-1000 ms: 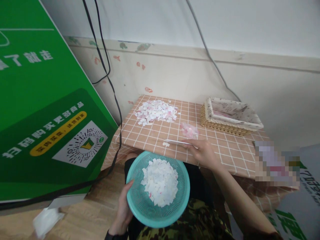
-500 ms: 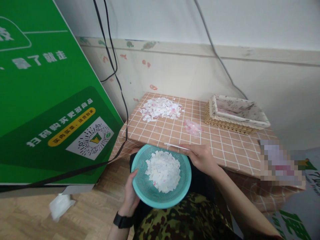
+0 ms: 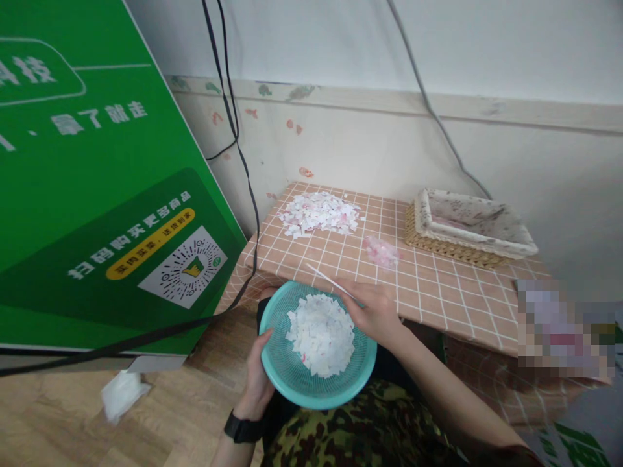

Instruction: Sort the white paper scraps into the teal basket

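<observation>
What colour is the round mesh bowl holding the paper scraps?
The round mesh bowl is teal, a light blue-green; it shows clearly in the head view.

The small table [image 3: 438,292] has a brown checked cloth. Near its far left corner lies a pile of white and pink paper scraps [image 3: 321,213]. A smaller pink heap [image 3: 382,251] lies near the middle, and a lined wicker basket [image 3: 470,227] stands at the far right edge
</observation>
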### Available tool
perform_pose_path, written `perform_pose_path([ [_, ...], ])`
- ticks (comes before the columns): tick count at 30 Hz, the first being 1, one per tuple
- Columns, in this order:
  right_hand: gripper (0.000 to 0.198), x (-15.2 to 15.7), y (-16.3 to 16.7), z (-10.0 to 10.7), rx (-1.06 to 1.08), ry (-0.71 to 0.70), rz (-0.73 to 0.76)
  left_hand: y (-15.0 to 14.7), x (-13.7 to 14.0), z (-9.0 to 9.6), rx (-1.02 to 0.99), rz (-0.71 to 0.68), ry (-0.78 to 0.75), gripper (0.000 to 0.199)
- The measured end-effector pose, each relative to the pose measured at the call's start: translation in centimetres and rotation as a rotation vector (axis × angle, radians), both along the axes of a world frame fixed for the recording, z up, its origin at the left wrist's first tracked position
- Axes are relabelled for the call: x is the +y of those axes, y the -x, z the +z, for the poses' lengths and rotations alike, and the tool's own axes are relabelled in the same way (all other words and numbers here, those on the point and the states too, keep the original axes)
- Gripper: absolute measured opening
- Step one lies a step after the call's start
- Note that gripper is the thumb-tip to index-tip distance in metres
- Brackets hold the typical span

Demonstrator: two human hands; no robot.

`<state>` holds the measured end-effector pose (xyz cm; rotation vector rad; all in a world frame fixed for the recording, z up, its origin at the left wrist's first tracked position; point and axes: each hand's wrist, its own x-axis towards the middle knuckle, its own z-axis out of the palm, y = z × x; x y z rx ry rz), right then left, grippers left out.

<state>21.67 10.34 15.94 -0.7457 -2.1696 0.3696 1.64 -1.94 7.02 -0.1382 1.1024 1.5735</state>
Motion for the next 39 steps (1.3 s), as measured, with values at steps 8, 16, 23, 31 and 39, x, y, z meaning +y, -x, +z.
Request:
perform_pose_path([
  [8, 0.037, 1.4, 9.8, -1.6, -0.456, -0.191, -0.072, 1.0, -0.2, -4.3, 0.033, 0.051, 0.002, 0.015],
  [16, 0.037, 2.1, 11.1, -1.1, -0.664, -0.103, -0.261, 1.5, -0.7, -7.4, 0.041, 0.067, 0.052, 0.021],
  [23, 0.041, 2.9, 7.6, -0.6, -0.641, -0.006, -0.387, 1.6, -0.7, -7.5, 0.05, 0.04, 0.034, 0.023],
  [31, 0.037, 4.6, 0.4, -0.8, -0.476, 0.034, -0.631, 1.7, -0.5, -8.4, 0.043, 0.045, 0.041, 0.024],
  [39, 0.035, 3.8, -0.8, -0.9, -0.189, -0.129, -0.617, 1.4, 0.0, -7.3, 0.074, 0.043, 0.072, 0.022],
])
